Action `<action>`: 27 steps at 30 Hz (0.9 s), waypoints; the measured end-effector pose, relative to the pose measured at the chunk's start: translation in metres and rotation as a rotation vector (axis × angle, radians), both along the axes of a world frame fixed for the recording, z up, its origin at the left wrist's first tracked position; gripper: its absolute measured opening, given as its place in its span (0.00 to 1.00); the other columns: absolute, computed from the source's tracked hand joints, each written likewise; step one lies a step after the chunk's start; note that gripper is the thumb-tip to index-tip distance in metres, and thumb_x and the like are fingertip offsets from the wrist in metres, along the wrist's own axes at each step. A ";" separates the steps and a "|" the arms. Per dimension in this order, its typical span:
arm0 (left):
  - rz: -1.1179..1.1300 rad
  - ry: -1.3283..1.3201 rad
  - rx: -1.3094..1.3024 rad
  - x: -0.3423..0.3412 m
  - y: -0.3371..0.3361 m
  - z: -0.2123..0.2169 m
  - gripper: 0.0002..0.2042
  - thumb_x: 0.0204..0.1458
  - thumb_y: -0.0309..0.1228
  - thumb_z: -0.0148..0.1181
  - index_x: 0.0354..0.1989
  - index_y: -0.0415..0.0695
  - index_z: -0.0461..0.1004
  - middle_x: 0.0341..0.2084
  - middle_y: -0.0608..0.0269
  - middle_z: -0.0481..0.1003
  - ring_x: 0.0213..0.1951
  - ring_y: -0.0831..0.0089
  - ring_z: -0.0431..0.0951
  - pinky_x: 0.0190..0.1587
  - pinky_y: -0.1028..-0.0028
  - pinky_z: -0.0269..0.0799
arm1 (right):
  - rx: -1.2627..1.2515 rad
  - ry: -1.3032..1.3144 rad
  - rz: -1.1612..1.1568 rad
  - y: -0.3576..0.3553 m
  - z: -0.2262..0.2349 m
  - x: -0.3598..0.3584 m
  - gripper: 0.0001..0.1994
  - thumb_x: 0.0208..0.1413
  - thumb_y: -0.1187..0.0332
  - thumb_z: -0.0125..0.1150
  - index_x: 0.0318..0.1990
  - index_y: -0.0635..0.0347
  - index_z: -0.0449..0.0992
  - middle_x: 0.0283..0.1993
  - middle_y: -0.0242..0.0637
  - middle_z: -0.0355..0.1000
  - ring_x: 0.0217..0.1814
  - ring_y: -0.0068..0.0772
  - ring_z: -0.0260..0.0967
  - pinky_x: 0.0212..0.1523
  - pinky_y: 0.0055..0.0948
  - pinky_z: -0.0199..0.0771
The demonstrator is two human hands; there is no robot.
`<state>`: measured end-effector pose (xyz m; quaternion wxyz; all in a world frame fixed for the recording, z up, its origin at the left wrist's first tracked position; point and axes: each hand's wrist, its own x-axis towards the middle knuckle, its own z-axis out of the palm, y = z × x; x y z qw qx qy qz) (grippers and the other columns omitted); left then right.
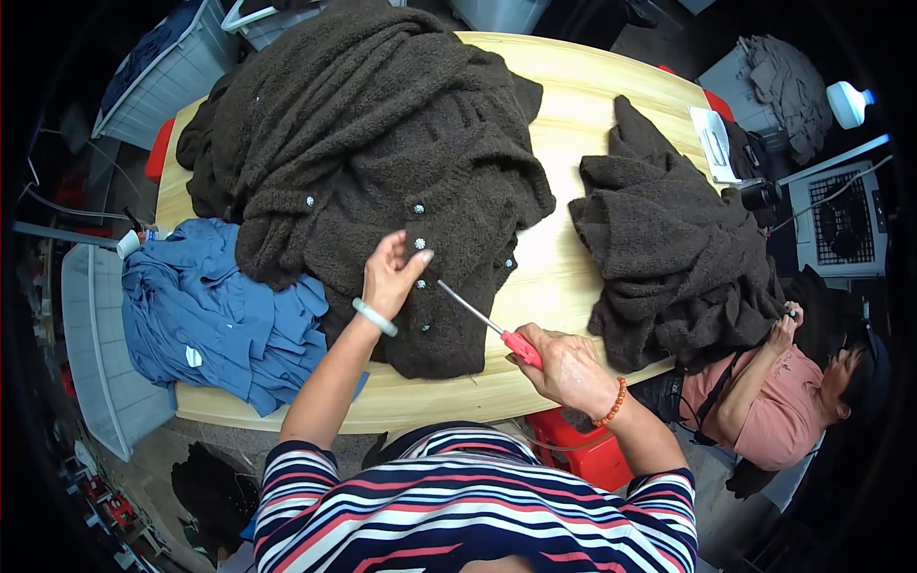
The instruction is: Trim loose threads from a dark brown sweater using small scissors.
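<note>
A dark brown, fuzzy knit cardigan [449,329] lies in front of me on a big heap of like garments. Down its front runs a row of shiny, jewelled buttons [419,244]. My left hand [387,275] is over this front, its thumb and fingers apart and bent beside the buttons, with nothing seen between them. My right hand [573,371] is closed round the red handle of a screwdriver [521,348]. Its thin metal shaft points up and left at the cardigan, the tip close to the lower buttons. Whether the tip touches the cloth I cannot tell.
Blue garments [220,315] are piled at the left on the wooden table [557,72]. More dark knitwear [669,248] lies at the right, where another person [774,396] works at its edge. A red stool [583,454] stands under the near edge, and white bins [158,76] stand around.
</note>
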<state>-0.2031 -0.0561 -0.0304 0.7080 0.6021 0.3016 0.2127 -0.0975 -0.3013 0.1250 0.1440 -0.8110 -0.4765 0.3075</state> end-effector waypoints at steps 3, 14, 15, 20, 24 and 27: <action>0.120 -0.020 -0.015 0.024 0.019 -0.001 0.19 0.51 0.22 0.66 0.51 0.32 0.71 0.37 0.62 0.78 0.36 0.79 0.77 0.41 0.79 0.73 | 0.003 -0.036 -0.004 0.009 0.001 0.000 0.11 0.56 0.65 0.59 0.42 0.60 0.70 0.28 0.47 0.74 0.31 0.51 0.75 0.34 0.43 0.74; -0.015 -0.088 -0.078 0.023 0.015 -0.007 0.07 0.52 0.16 0.60 0.39 0.34 0.78 0.34 0.64 0.79 0.36 0.80 0.78 0.43 0.81 0.73 | -0.015 -0.066 -0.027 0.013 -0.010 0.019 0.14 0.59 0.58 0.57 0.43 0.58 0.72 0.22 0.49 0.74 0.27 0.54 0.74 0.33 0.47 0.73; -0.022 -0.086 -0.073 0.024 0.017 -0.009 0.07 0.52 0.16 0.60 0.39 0.34 0.78 0.34 0.64 0.79 0.36 0.80 0.78 0.43 0.81 0.73 | -0.009 -0.064 -0.034 0.013 -0.010 0.018 0.14 0.59 0.58 0.57 0.43 0.58 0.72 0.22 0.49 0.74 0.27 0.54 0.74 0.33 0.47 0.73; -0.153 0.034 0.051 0.024 0.018 -0.008 0.07 0.51 0.16 0.59 0.37 0.36 0.80 0.33 0.68 0.78 0.35 0.83 0.75 0.39 0.83 0.71 | -0.021 -0.022 -0.025 0.007 -0.006 0.026 0.14 0.58 0.59 0.57 0.42 0.61 0.72 0.23 0.50 0.74 0.29 0.54 0.75 0.34 0.47 0.74; -0.223 0.124 0.201 0.021 0.022 -0.002 0.06 0.52 0.18 0.59 0.37 0.35 0.80 0.33 0.68 0.78 0.35 0.83 0.75 0.39 0.83 0.70 | -0.027 0.017 -0.029 -0.001 -0.001 0.028 0.13 0.58 0.61 0.58 0.42 0.62 0.71 0.24 0.50 0.74 0.30 0.54 0.76 0.34 0.47 0.75; -0.211 0.088 0.210 0.023 0.020 0.000 0.05 0.50 0.19 0.61 0.34 0.36 0.79 0.30 0.69 0.77 0.34 0.83 0.75 0.38 0.82 0.70 | 0.014 0.061 -0.039 -0.007 -0.003 0.030 0.13 0.58 0.61 0.58 0.41 0.62 0.70 0.25 0.51 0.74 0.30 0.54 0.75 0.33 0.46 0.74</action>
